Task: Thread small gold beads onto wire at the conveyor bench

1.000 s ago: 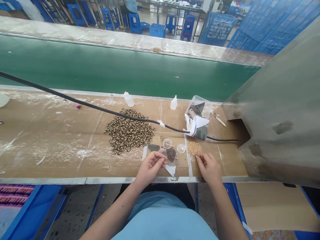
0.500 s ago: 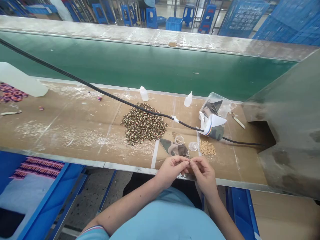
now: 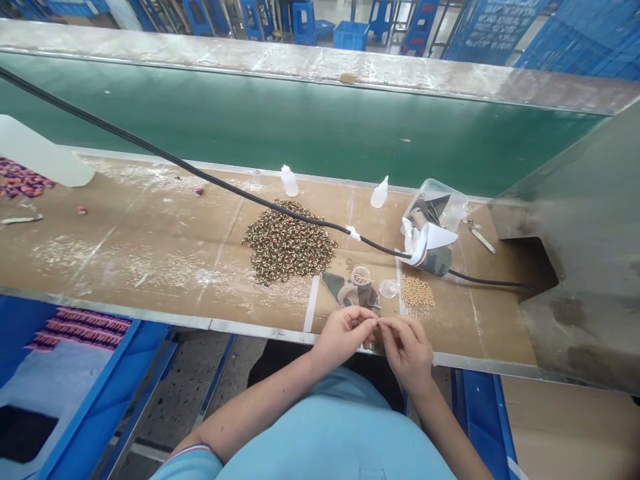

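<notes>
My left hand and my right hand meet at the table's front edge, fingertips pinched together. Whatever lies between them is too small to make out. Just behind them is a camouflage cloth piece, with a small clear dish on it. Another clear dish sits to its right, beside a patch of small tan beads. Further back and left lies a heap of small dark and gold pieces.
A black cable crosses above the table. Two white bottles stand at the back. A clear container with cloth is right, near a metal panel. A green belt runs behind; a blue bin is lower left.
The view has shifted slightly, so the table items sit a little higher in it. Both hands stay together at the fingertips, with small finger movements.
</notes>
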`<state>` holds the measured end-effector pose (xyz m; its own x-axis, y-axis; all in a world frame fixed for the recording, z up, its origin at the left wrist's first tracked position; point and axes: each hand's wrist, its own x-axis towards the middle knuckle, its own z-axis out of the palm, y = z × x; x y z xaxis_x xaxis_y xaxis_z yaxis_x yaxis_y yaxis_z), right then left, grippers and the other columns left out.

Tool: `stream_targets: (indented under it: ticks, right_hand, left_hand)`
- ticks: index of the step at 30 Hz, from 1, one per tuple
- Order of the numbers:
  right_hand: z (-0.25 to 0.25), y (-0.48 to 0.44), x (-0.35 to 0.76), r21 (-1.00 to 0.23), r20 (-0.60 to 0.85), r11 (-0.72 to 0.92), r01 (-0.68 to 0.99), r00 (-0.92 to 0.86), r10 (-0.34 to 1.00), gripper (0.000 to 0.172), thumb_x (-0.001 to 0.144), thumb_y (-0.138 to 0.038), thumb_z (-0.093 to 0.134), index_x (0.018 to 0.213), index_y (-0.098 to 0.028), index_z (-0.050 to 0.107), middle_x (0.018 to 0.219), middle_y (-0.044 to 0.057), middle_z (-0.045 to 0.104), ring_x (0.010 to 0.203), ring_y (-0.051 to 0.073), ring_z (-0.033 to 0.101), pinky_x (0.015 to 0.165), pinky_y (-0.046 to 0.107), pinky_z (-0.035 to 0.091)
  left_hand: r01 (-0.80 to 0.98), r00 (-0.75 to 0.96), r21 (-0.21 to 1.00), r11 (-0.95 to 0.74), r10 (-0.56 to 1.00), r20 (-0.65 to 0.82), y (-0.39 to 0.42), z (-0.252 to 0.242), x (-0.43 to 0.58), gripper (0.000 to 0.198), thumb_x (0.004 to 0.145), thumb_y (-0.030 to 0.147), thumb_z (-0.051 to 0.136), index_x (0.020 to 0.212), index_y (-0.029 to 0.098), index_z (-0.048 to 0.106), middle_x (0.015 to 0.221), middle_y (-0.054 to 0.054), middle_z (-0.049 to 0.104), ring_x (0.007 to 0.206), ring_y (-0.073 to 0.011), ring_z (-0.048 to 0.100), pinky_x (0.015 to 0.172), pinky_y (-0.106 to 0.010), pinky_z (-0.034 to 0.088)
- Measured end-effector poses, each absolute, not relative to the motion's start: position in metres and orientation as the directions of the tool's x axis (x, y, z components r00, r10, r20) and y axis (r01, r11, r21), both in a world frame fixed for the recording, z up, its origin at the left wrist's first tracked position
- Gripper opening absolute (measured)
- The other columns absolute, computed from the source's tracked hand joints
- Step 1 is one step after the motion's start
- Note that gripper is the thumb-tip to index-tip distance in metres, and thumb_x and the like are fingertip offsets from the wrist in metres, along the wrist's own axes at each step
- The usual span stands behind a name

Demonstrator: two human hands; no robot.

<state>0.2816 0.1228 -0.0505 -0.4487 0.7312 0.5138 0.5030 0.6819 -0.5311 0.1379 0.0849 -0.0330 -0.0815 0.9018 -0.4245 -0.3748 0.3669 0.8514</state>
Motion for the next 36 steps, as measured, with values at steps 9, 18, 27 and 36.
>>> stream_targets:
  ticks: [9, 18, 27, 36]
  right_hand:
    - [-0.054, 0.124, 0.282, -0.571, 0.445, 0.634, 0.521, -0.452, 0.773, 0.016, 0.09, -0.026, 0.047, 0.09, -0.024, 0.063, 0.082, 0.004, 0.064, 0.075, 0.015, 0.062, 0.066, 0.027, 0.053]
    - [-0.051, 0.128, 0.28, -0.59, 0.422, 0.642, 0.49, -0.491, 0.762, 0.014, 0.089, -0.023, 0.049, 0.089, -0.023, 0.064, 0.082, 0.003, 0.064, 0.073, 0.013, 0.062, 0.065, 0.025, 0.051]
    - [-0.056, 0.127, 0.278, -0.607, 0.428, 0.633, 0.48, -0.474, 0.77, 0.012, 0.088, -0.023, 0.051, 0.088, -0.023, 0.063, 0.081, 0.003, 0.064, 0.074, 0.014, 0.061, 0.066, 0.026, 0.05]
    - [-0.048, 0.127, 0.27, -0.669, 0.376, 0.59, 0.453, -0.479, 0.793, 0.011, 0.089, -0.02, 0.048, 0.082, -0.021, 0.056, 0.078, 0.002, 0.059, 0.073, 0.014, 0.057, 0.063, 0.026, 0.048]
  left_hand:
    - [-0.238, -0.121, 0.925, 0.295, 0.936, -0.33, 0.083, -0.037, 0.136, 0.023, 0.074, 0.038, 0.063, 0.073, 0.015, 0.063, 0.056, 0.001, 0.055, 0.047, -0.0087, 0.05, 0.045, -0.02, 0.043]
    - [-0.307, -0.123, 0.887, 0.346, 0.91, -0.397, 0.086, -0.038, 0.137, 0.024, 0.07, 0.038, 0.065, 0.074, 0.014, 0.061, 0.054, 0.003, 0.054, 0.044, -0.0079, 0.048, 0.043, -0.02, 0.041]
    - [-0.266, -0.108, 0.912, 0.311, 0.931, -0.349, 0.084, -0.036, 0.137, 0.026, 0.075, 0.042, 0.059, 0.072, 0.016, 0.056, 0.059, 0.002, 0.052, 0.048, -0.0085, 0.05, 0.046, -0.02, 0.044]
    - [-0.206, -0.093, 0.941, 0.268, 0.952, -0.292, 0.082, -0.042, 0.135, 0.027, 0.08, 0.042, 0.053, 0.075, 0.016, 0.052, 0.06, 0.003, 0.051, 0.049, -0.0079, 0.051, 0.047, -0.02, 0.046]
